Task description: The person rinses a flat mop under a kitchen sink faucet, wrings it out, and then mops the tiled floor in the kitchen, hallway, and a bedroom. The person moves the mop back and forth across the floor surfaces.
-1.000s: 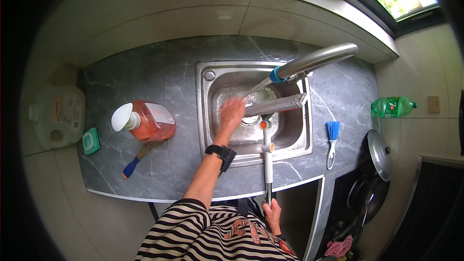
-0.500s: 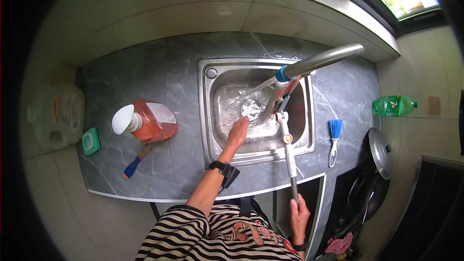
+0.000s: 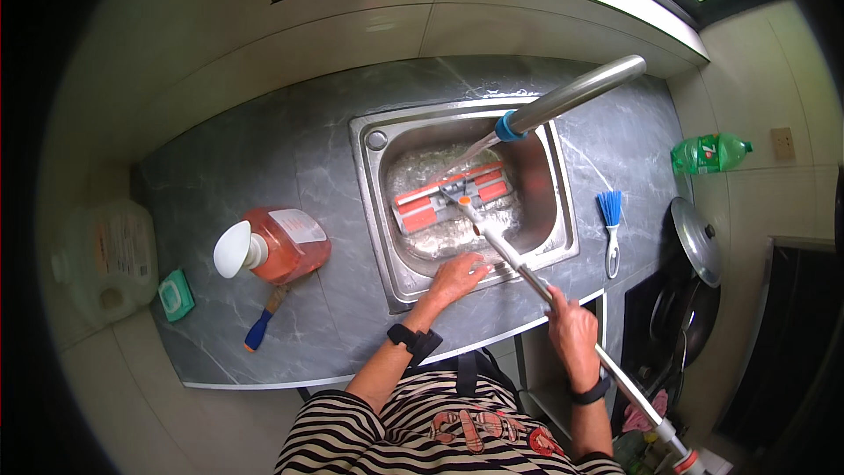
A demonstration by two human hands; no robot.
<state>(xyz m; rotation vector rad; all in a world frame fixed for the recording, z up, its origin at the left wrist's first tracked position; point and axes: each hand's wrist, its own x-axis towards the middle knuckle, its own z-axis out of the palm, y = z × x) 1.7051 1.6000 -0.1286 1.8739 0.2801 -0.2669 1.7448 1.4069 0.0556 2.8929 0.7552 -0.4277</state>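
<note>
A flat mop (image 3: 418,215) with a grey and orange-red head lies across the basin of the steel sink (image 3: 376,246). Water from the curved faucet (image 3: 580,94) runs down onto its head. The mop's pole slants from the head over the sink's front edge toward the lower right. My right hand (image 3: 573,334) is wrapped round that pole, just in front of the counter. At the front rim of the sink, my left hand (image 3: 459,279) holds nothing, its fingers stretched toward the pole beside them.
Left of the sink stand a pump bottle of orange liquid (image 3: 294,242), a blue-handled scraper (image 3: 259,327), a green packet (image 3: 176,295) and a large jug (image 3: 110,255). To the right are a blue brush (image 3: 611,233), a green bottle (image 3: 710,153) and a pot lid (image 3: 694,242).
The mop head has swung from the sink's right side to lie flat across the basin. My right hand has moved forward with the pole. My left hand has drawn back to the front rim.
</note>
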